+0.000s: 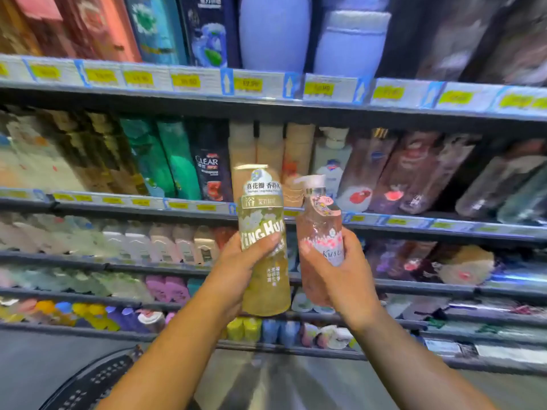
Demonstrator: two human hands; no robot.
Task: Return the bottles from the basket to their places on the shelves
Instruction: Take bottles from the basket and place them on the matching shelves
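before shelves [189, 97], left grip [241, 266] holds yellow bottle [262, 208], right grip [340, 279] perhaps lotion [318, 223].

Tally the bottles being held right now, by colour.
Golden-yellow bottle, in the left hand: 1
Pink pump bottle, in the right hand: 1
Total: 2

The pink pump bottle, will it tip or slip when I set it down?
Likely tippy: the pink pump bottle is tall and slim with a pump on top. Its glossy wall probably feels slick, though the right hand wraps it firmly.
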